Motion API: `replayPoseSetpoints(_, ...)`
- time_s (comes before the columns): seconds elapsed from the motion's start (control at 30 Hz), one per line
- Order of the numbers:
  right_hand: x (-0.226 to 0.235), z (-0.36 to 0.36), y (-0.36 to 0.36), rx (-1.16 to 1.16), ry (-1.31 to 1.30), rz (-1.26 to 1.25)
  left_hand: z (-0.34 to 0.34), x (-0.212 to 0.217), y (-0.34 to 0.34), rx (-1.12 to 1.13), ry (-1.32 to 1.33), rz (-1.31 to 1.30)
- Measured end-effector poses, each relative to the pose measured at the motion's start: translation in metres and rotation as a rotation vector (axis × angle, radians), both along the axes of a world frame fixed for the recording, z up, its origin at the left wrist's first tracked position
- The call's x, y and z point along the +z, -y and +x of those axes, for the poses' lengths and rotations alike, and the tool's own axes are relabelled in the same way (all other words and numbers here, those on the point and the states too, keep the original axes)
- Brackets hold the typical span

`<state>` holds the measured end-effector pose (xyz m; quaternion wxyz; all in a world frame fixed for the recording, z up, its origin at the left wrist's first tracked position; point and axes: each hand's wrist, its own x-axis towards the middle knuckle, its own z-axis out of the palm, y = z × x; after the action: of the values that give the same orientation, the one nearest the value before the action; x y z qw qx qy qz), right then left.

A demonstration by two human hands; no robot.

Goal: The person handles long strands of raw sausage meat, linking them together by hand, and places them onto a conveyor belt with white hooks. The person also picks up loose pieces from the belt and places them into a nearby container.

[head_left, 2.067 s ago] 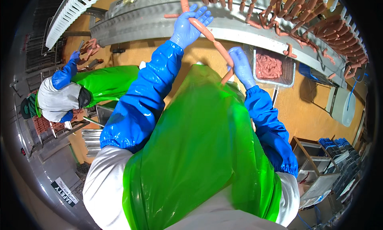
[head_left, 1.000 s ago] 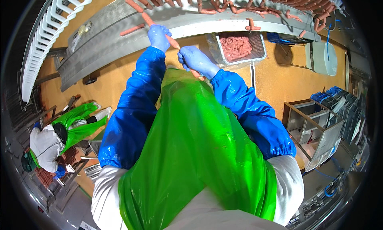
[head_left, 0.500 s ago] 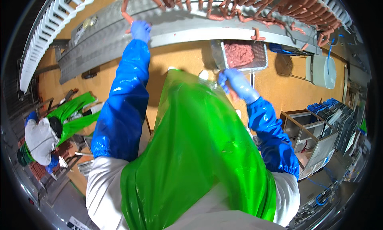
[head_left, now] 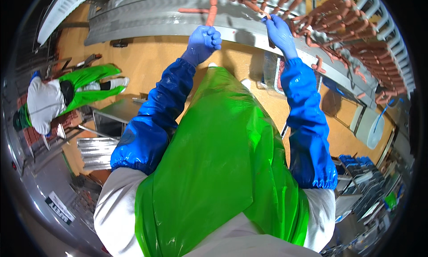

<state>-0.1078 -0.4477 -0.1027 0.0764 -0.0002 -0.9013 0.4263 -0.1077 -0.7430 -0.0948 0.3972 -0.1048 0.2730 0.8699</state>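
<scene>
My left hand (head_left: pixel 204 40), in a blue glove, is closed in a fist around the lower end of a hanging string of sausages (head_left: pixel 213 9). Beside that string, a single sausage (head_left: pixel 194 10) lies across the grey metal trough (head_left: pixel 165 21). Farther right, the thumb and fingers of my right hand (head_left: pixel 280 34) pinch the narrow end of a sausage link (head_left: pixel 253 6) in a hanging row. Below this hand a short dark reddish piece shows, partly hidden by the fingers.
Linked sausages (head_left: pixel 345 27) hang in rows from a white hook rail (head_left: pixel 397 38) at the right. Beneath the trough, my right sleeve partly covers a crate (head_left: pixel 270 72). A co-worker (head_left: pixel 47 98) bends at far left; a pale tub (head_left: pixel 370 127) stands right.
My left hand has moved right and nearer along the trough. My right hand has risen from above the floor by the meat crate to the hanging sausages. My view has shifted rightward.
</scene>
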Motion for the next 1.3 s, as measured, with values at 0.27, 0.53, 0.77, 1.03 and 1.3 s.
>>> replayPoseSetpoints(0.27,0.027,-0.014,0.168,0.299,0.794,-1.384,0.047,0.019,0.026,-0.052,0.145,0.386)
replayPoseSetpoints(0.53,0.049,0.002,0.194,0.221,0.546,-1.036,0.018,0.012,0.070,0.126,-0.732,-0.913)
replayPoseSetpoints(0.77,0.057,-0.020,0.208,-0.008,0.371,-0.940,-0.022,0.014,0.045,0.070,-0.464,-0.564)
replayPoseSetpoints(1.03,0.070,-0.023,0.209,0.068,0.434,-0.916,-0.042,0.007,0.045,0.070,-0.496,-0.853)
replayPoseSetpoints(1.3,0.046,-0.039,0.228,-0.166,0.349,-1.235,-0.049,0.000,0.031,0.376,-1.781,-1.251)
